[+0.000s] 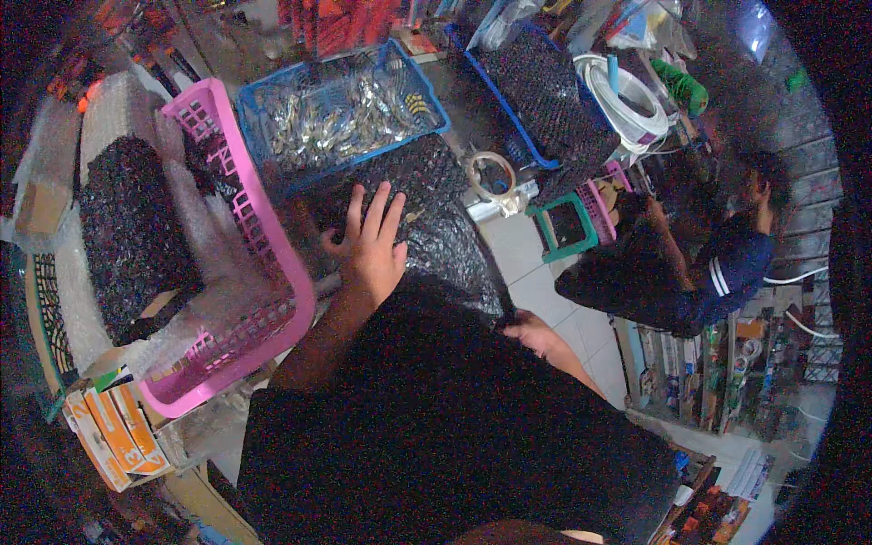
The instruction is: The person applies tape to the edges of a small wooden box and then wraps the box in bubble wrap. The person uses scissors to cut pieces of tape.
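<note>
Before me lies a sheet of shiny black plastic wrap [443, 225], possibly bubble wrap, running from the blue basket down to my body. My left hand [373, 245] rests palm down over its left part, fingers apart and holding nothing. At the sheet's lower right edge, my right hand [535, 334] has its fingers curled around the black wrap; the fingertips are partly hidden. A roll of tape [490, 176] stands beside the sheet's right edge, next to a silvery object [501, 202] that I cannot make out.
A blue basket [327, 167] holds many small shiny pieces. To the left stands a pink basket [276, 238], with a black wrapped bundle [136, 238] beyond. Another blue basket [504, 102] and a white coil [623, 102] are at back right. A person [722, 272] sits at right.
</note>
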`<state>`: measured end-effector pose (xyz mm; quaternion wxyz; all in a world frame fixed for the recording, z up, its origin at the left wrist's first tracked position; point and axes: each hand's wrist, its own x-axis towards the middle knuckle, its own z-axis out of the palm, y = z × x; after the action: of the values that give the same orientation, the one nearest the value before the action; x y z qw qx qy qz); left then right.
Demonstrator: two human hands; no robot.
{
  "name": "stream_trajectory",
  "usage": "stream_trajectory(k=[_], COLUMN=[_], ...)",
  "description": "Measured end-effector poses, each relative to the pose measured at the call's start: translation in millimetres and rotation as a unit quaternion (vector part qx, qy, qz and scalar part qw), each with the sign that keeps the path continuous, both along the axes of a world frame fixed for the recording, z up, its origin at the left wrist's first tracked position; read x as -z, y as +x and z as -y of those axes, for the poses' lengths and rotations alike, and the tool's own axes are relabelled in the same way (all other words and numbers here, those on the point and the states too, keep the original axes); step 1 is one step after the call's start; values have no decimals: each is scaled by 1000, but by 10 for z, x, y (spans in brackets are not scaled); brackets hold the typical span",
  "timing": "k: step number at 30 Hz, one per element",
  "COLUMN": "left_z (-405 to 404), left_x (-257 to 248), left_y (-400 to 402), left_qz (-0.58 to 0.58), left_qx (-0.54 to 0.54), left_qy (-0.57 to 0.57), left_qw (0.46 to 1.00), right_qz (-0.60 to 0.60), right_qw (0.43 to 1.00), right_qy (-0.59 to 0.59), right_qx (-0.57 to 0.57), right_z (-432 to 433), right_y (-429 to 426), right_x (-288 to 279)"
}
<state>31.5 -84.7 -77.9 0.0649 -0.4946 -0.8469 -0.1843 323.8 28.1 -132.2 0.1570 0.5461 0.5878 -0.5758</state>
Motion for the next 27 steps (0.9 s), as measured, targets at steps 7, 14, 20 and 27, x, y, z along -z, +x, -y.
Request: stream_trajectory(k=[7, 14, 20, 27], left_z=[-3, -33, -38, -30], left_x=[-40, -85, -103, -190], left_y=[7, 28, -33, -112], left_qz=[12, 27, 31, 46], left_qx=[-1, -4, 7, 41], left_qy=[-19, -54, -22, -2], left_qw=[1000, 998, 999, 998], right_qz=[-98, -133, -426, -553], right_qw=[995, 974, 820, 672], right_qy=[-14, -74, -235, -380], right_qx=[21, 170, 301, 314], right_z=[-10, 79, 106, 95], right_y=[205, -49, -190, -251], right_x=[-9, -1108, -1381, -1391])
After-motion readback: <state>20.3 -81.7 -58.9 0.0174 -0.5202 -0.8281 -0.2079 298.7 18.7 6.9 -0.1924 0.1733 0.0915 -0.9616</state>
